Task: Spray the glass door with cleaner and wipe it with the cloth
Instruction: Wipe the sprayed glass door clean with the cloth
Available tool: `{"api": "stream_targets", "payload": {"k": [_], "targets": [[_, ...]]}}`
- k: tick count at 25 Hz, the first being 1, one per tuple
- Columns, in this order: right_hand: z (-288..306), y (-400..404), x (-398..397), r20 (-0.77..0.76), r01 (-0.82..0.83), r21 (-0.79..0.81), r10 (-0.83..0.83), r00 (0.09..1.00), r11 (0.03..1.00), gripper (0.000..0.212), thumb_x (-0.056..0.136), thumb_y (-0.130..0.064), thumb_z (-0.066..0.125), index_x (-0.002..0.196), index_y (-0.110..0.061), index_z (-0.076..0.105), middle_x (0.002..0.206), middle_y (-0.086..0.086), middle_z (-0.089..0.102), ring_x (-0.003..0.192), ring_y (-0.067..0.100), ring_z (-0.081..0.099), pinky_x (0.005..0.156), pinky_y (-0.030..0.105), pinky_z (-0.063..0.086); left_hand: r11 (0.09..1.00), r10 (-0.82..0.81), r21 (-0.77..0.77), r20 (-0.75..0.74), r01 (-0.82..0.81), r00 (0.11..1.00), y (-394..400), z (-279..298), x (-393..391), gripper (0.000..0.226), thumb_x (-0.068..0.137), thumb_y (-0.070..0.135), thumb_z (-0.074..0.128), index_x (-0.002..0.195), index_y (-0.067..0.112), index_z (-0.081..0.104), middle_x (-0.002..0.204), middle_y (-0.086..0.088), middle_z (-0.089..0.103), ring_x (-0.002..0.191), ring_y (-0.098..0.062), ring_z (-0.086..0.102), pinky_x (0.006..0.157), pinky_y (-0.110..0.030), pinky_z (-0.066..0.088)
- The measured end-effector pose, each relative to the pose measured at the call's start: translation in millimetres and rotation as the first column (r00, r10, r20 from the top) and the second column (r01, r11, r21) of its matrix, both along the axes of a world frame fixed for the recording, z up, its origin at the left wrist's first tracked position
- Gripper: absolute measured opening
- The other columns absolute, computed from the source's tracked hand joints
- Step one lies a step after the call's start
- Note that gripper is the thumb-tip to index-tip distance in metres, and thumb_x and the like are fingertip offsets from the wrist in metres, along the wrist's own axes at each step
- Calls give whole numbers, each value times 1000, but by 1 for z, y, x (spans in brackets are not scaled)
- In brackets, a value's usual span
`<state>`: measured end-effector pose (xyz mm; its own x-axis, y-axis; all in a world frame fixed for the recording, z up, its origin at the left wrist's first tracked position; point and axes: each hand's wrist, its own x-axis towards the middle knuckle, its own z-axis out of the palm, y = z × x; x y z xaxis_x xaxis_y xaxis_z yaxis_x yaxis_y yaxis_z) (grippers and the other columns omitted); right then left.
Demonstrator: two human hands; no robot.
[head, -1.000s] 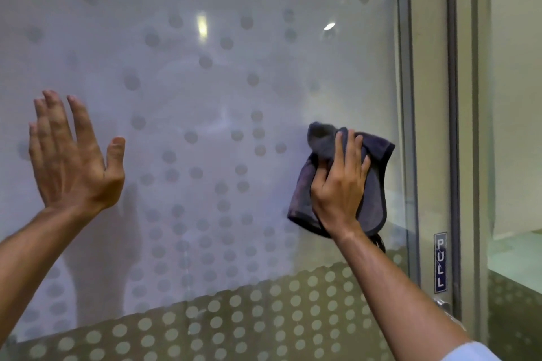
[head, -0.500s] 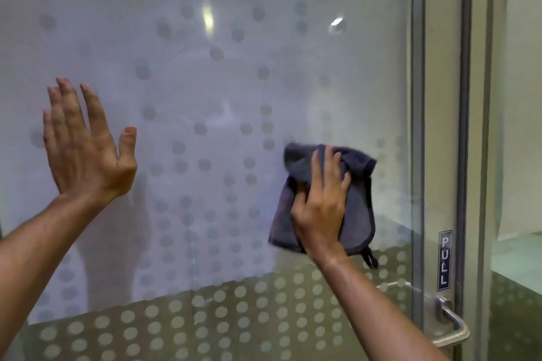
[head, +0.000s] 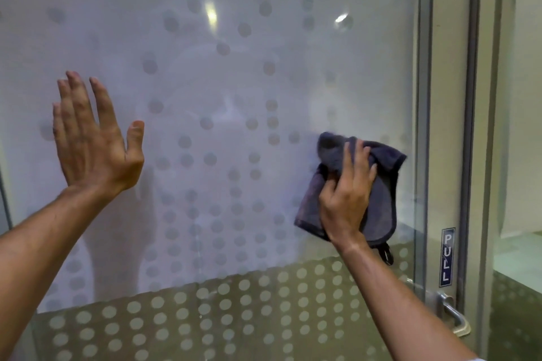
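Two bare hands are raised against a frosted glass door [head: 223,91] patterned with rows of round dots. On the left, the left hand [head: 93,138] is spread flat with fingers straight and pointing up, holding nothing; whether the palm actually touches the glass cannot be told. Across the middle, the pane shows faint reflections of ceiling lights and a band of paler dots along its lower part. Further right, the right hand [head: 346,193] presses a dark grey cloth [head: 381,202] against the glass, fingers lying over its bunched top edge and curling slightly into the fabric. The cloth hangs below and to the right of that hand, close to the door's right edge. Right of the cloth stand the metal door frame [head: 448,97], a small blue PULL sign [head: 447,256] and a lever handle [head: 453,315] low down. No spray bottle is visible. Most unwiped glass appears to lie leftward of the cloth, so the next stroke would likely sweep that way.
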<state>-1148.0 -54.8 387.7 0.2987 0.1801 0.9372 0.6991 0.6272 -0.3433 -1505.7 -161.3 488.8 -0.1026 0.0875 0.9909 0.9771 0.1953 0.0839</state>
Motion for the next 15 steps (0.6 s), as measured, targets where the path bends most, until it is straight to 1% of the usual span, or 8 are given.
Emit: {"api": "stream_targets", "payload": {"k": [2, 3, 5, 6, 8, 10, 13, 15], "targets": [[-24, -10, -21, 170, 1, 48, -9, 985, 999, 67, 79, -11, 47, 144, 2, 40, 154, 24, 33, 146, 37, 26, 120, 54, 16, 1000, -3, -13, 2, 3, 1000, 0, 1, -1, 80, 97, 65, 18, 160, 27, -16, 169, -15, -10, 155, -19, -14, 125, -42, -6], [-39, -14, -28, 270, -10, 69, -9, 963, 998, 66, 80, -12, 49, 143, 1, 42, 154, 24, 34, 146, 37, 26, 119, 56, 19, 1000, -4, -16, 2, 4, 1000, 0, 2, -1, 81, 97, 66, 18, 160, 27, -15, 169, -14, -10, 155, -18, -15, 125, -41, -6], [-67, -16, -25, 439, -13, 106, -35, 898, 994, 65, 79, -13, 52, 143, -4, 44, 155, 19, 33, 146, 34, 27, 114, 59, 26, 1000, -5, -8, 7, 5, 1000, -1, 2, -1, 81, 97, 67, 17, 160, 28, -15, 169, -12, -11, 154, -15, -18, 124, -33, -13], [-71, -13, -15, 472, 11, 121, -68, 879, 993, 66, 78, -13, 53, 143, -5, 45, 155, 17, 33, 145, 32, 29, 111, 61, 29, 1000, -12, -7, 9, 12, 1000, -1, 2, -1, 81, 96, 67, 17, 160, 28, -15, 169, -12, -11, 153, -13, -20, 123, -29, -16], [-60, -5, 4, 392, 79, 102, -113, 913, 992, 65, 76, -11, 53, 141, -5, 48, 153, 19, 38, 143, 33, 33, 108, 61, 32, 1000, -24, -19, 13, 24, 1000, -4, 2, 1, 81, 96, 67, 17, 160, 28, -16, 169, -12, -12, 152, -11, -22, 121, -26, -19], [-30, -1, 15, 185, 107, 20, -109, 977, 994, 63, 80, -9, 52, 142, -1, 45, 151, 21, 39, 143, 35, 33, 110, 61, 30, 999, -23, -24, 19, 23, 1000, -6, 2, 6, 81, 97, 65, 18, 160, 29, -17, 169, -12, -13, 153, -13, -21, 122, -27, -18], [31, 1, 12, -92, 52, -45, -56, 994, 998, 59, 90, -14, 47, 147, -4, 38, 155, 15, 36, 146, 32, 28, 117, 60, 19, 1000, 12, -17, 6, -12, 1000, -12, 2, 14, 81, 97, 59, 22, 161, 22, -13, 169, -15, -10, 154, -16, -17, 121, -25, -20], [74, -1, -2, -167, -14, -13, 11, 986, 1000, 58, 90, -15, 46, 147, -4, 38, 155, 13, 38, 146, 31, 28, 117, 60, 16, 1000, 29, -2, 0, -29, 1000, -15, 1, 19, 81, 97, 54, 25, 161, 16, -7, 169, -17, -7, 156, -21, -13, 122, -27, -18]]}}
